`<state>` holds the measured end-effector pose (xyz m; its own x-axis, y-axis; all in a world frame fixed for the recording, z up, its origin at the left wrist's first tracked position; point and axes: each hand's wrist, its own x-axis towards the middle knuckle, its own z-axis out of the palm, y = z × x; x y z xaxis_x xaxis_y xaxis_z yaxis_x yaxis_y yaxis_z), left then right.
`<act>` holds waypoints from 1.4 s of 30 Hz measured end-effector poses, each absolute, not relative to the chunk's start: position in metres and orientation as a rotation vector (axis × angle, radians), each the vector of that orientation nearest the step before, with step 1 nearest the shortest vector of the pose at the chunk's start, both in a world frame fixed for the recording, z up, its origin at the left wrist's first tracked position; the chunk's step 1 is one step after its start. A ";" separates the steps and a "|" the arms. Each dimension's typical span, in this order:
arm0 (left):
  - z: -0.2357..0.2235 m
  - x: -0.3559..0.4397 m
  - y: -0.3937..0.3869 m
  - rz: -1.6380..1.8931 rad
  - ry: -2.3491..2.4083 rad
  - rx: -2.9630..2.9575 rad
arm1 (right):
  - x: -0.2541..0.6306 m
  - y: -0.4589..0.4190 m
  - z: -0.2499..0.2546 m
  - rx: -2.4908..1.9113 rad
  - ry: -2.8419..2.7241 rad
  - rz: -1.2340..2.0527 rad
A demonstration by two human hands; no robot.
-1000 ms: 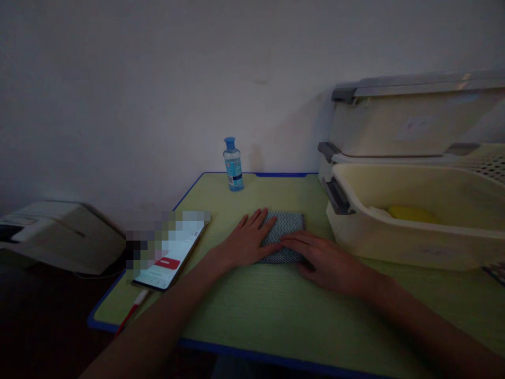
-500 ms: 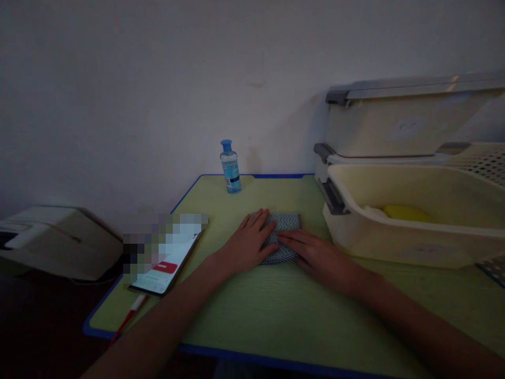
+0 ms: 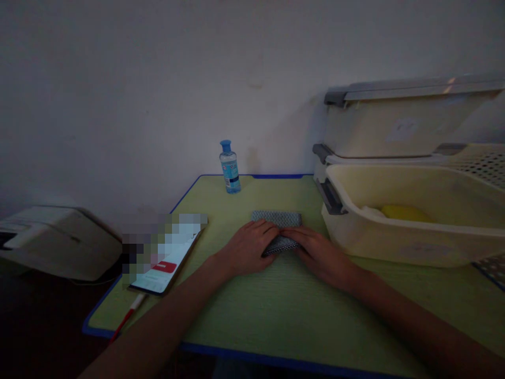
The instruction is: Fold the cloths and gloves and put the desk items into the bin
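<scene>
A folded grey checked cloth (image 3: 282, 243) with a dark stitched edge lies on the green tabletop (image 3: 236, 316), its near edge raised off the surface. My left hand (image 3: 252, 246) grips the left side of that edge, fingers curled over the top and thumb underneath. On the other side, my right hand (image 3: 317, 252) is closed on the right part of the same edge. The fingertips of both hands meet near the middle of the cloth. Part of the cloth is hidden under the fingers.
A blue-capped bottle (image 3: 231, 171) stands toward the back. On the left lies a phone (image 3: 173, 263) with a red cable (image 3: 123, 323). To the right, a cream bin (image 3: 394, 245) holds something yellow (image 3: 404, 212); a lidded box (image 3: 379, 126) stands behind it.
Both hands were resting flat on the cloth. Now their fingers have curled round its near edge, which has come up off the table. The view has shifted slightly.
</scene>
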<state>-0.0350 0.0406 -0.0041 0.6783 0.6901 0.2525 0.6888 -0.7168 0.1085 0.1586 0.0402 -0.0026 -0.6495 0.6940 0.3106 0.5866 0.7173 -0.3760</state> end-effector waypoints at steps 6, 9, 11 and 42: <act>-0.005 -0.038 0.044 0.452 1.166 2.837 | 0.158 0.040 -0.003 -1.030 -2.479 0.291; -0.006 -0.039 0.046 0.470 1.174 2.816 | 0.159 0.041 -0.005 -1.046 -2.473 0.266; -0.006 -0.039 0.046 0.485 1.174 2.799 | 0.159 0.042 -0.007 -1.063 -2.469 0.261; 0.002 -0.039 0.048 0.756 1.201 2.326 | 0.156 0.039 0.005 -1.258 -2.372 0.420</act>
<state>-0.0393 0.0477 0.0021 0.4806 0.8328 0.2748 0.6081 -0.5423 0.5798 0.1565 0.0392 0.0051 -0.5019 0.8359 0.2221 0.7087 0.5447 -0.4485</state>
